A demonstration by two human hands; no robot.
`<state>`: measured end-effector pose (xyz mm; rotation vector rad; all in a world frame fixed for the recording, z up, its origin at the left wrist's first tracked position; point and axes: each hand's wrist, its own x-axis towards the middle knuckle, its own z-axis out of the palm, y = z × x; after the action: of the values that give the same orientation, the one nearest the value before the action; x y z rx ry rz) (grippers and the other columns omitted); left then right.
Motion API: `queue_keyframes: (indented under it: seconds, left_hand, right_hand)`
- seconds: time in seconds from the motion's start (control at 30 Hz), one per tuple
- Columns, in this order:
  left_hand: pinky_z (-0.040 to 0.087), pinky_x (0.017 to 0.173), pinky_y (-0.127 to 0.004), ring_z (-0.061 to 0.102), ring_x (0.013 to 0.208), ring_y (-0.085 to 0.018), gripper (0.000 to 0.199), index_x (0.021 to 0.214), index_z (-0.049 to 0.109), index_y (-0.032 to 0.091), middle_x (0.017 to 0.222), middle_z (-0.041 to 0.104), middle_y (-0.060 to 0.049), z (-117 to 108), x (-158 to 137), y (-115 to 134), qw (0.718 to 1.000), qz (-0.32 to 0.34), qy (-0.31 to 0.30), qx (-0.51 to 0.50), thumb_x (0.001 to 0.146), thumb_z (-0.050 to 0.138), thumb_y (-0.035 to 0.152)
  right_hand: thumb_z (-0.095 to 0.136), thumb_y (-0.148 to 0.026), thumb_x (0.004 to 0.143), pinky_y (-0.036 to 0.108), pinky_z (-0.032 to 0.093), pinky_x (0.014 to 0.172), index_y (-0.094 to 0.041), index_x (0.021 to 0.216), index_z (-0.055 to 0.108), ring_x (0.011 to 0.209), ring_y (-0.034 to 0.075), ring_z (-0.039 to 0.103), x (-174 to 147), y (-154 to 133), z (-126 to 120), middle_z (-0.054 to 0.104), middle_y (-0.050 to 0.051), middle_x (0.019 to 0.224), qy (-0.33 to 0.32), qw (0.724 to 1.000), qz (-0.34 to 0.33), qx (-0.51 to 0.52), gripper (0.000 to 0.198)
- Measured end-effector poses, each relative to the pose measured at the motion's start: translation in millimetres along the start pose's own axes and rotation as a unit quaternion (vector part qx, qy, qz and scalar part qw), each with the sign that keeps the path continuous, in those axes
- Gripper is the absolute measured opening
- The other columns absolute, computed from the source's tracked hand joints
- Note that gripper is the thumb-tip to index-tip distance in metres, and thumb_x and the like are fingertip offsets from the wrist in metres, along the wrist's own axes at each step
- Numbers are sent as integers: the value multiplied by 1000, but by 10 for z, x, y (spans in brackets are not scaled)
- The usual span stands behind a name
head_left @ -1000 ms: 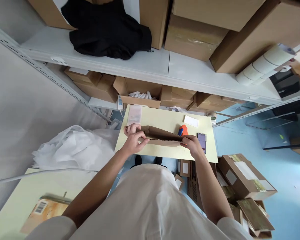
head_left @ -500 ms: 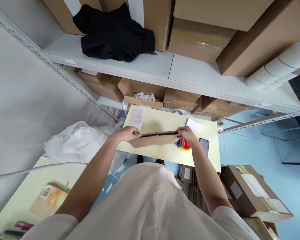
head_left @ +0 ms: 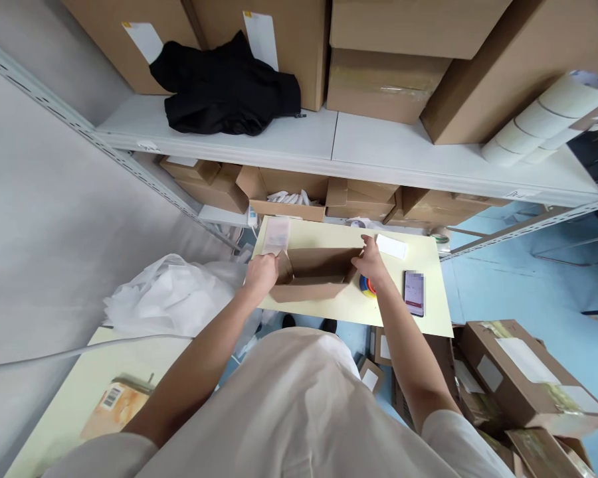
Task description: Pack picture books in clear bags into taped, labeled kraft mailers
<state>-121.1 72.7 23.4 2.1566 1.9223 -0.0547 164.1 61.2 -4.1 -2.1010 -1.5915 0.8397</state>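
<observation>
On the pale yellow table [head_left: 323, 312] a brown cardboard box [head_left: 309, 292] stands opened out, its hollow inside facing up. My left hand [head_left: 262, 273] is closed on the box's left end, beside a raised flap; its fingertips are partly hidden. At the right end my right hand [head_left: 370, 261] grips the edge with the thumb at the rim and a finger stretched upward. Just under my right wrist is a red, blue and yellow roll of tape [head_left: 367, 286], partly covered by the hand.
A phone [head_left: 414, 293] and a white card [head_left: 391, 246] lie on the table's right. Behind is a shelf [head_left: 269, 149] with cartons, a black garment [head_left: 229, 86] and white rolls [head_left: 533, 123]. White plastic bags [head_left: 169, 295] are at left, stacked cartons [head_left: 533, 372] at right.
The cardboard was folded flat and narrow between my hands; now it is spread into an open box. My left hand has moved a little right. The view has shifted slightly.
</observation>
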Motion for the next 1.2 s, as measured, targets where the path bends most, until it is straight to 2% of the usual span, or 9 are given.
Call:
queue_keyframes:
  seconds: [0.13, 0.3, 0.5, 0.6, 0.7, 0.8, 0.93, 1.07, 1.2]
  left_hand:
    - [46, 74, -35, 67, 88, -29, 34, 99, 68, 11, 91, 71, -18, 37, 26, -34, 997, -46, 22, -54, 92, 38, 25]
    - [45, 75, -33, 67, 89, -26, 30, 101, 66, 14, 92, 72, -14, 126, 89, -95, 991, -48, 48, -114, 91, 41, 27]
    - [47, 75, -28, 67, 84, -21, 21, 87, 67, 17, 91, 73, -8, 153, 170, -160, 968, -6, 30, -248, 85, 56, 35]
    - [47, 74, -28, 67, 83, -20, 23, 86, 66, 18, 89, 73, -7, 170, 159, -98, 962, 2, 42, -269, 85, 57, 39]
    - [46, 74, -31, 67, 84, -23, 27, 87, 67, 17, 87, 72, -9, 190, 138, 32, 976, 26, 46, -213, 85, 57, 42]
    - [45, 74, -36, 66, 83, -27, 29, 85, 69, 17, 83, 72, -12, 182, 117, 125, 989, 63, 9, -135, 87, 54, 41]
    - [45, 80, -39, 65, 89, -29, 35, 81, 71, 19, 82, 71, -13, 131, 87, 19, 989, 96, -46, -104, 91, 43, 38]
    - [40, 96, -39, 56, 114, -29, 43, 88, 74, 22, 112, 68, -12, 98, 103, -252, 964, 190, -101, -155, 87, 43, 51]
    - [32, 106, -48, 38, 130, -38, 61, 109, 71, 23, 145, 44, -12, 171, 139, -448, 953, 228, -129, -154, 63, 68, 63]
  right_hand:
    - [53, -20, 73, 39, 43, 96, -8, 147, 10, 127, 32, 45, -342, -158, 42, 38, 22, 142, 1, 997, 14, -81, 86]
    - [47, -18, 83, 40, 46, 78, -10, 127, 45, 98, 33, 62, -634, -268, 70, 64, 17, 102, -93, 974, 62, -197, 45]
    - [45, -10, 83, 34, 47, 74, -13, 112, 54, 95, 29, 63, -554, -343, 30, 64, 16, 100, -104, 963, 64, -242, 30]
    - [44, -4, 81, 35, 46, 79, -9, 113, 54, 99, 29, 62, -511, -391, 65, 60, 21, 112, -94, 959, 42, -263, 34]
    - [44, -6, 83, 37, 44, 84, -3, 123, 48, 104, 31, 61, -470, -424, 119, 58, 24, 116, -96, 955, 33, -280, 41]
    - [45, -28, 90, 41, 42, 89, -1, 138, 33, 114, 35, 55, -420, -420, 142, 53, 27, 124, -110, 961, 17, -254, 56]
    - [33, -59, 91, 45, 39, 94, -14, 148, 20, 124, 36, 47, -382, -349, 93, 42, 23, 139, -170, 967, 10, -191, 74]
    - [41, -64, 85, 46, 35, 99, -23, 150, 14, 131, 35, 39, -346, -248, -43, 32, 19, 146, -238, 954, 0, -182, 82]
    - [58, -61, 76, 45, 32, 103, -29, 151, 10, 137, 34, 31, -299, -104, -174, 20, 15, 154, -312, 935, -25, -168, 94]
